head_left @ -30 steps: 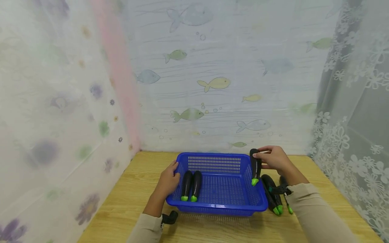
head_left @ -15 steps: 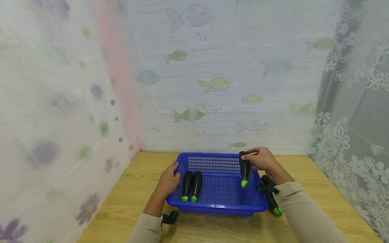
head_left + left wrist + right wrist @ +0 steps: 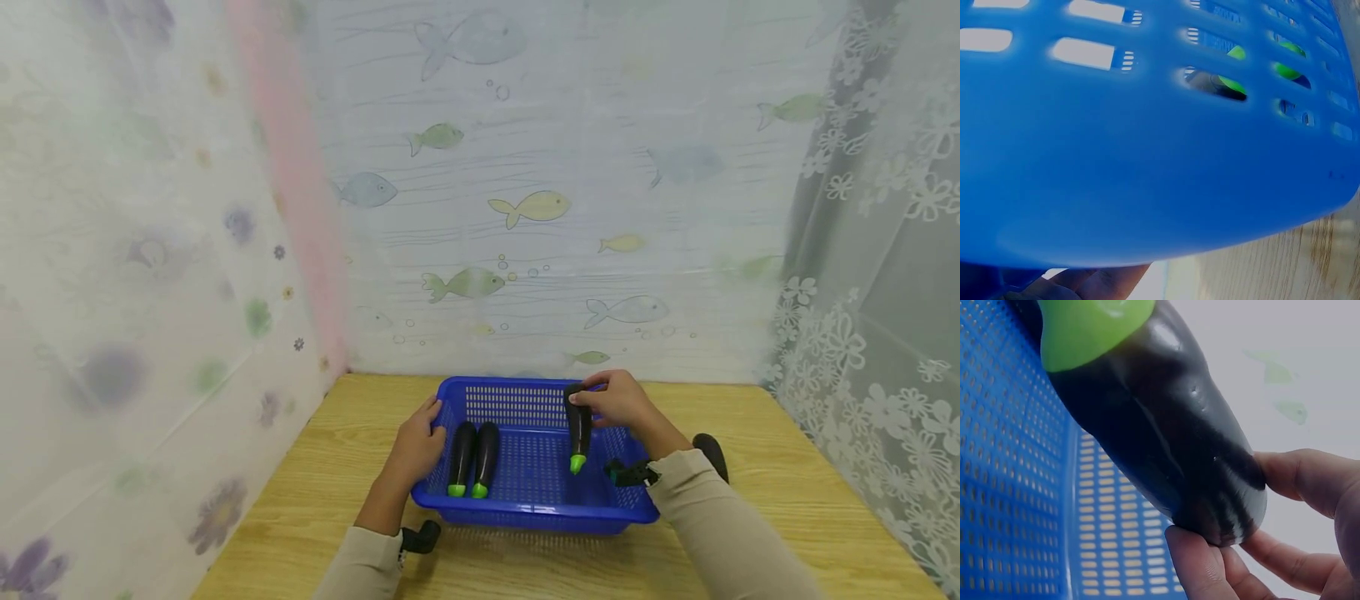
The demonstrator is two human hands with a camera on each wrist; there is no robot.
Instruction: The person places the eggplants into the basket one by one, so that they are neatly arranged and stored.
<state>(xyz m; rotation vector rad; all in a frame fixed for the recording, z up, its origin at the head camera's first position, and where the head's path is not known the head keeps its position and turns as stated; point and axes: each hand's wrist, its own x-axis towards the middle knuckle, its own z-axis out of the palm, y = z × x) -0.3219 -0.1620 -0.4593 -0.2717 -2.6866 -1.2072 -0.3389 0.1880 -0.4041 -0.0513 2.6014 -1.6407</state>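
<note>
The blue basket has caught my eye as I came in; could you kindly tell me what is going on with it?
A person's right hand holds a dark eggplant over the blue basket, its fingers at the blunt end and the green end pointing down. The left hand grips the basket's left rim. Two more eggplants lie side by side in the left part of the basket. Another dark one shows on the table to the right, partly hidden by the sleeve.

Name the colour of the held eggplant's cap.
The cap is bright green, clearest in the right wrist view.
</note>
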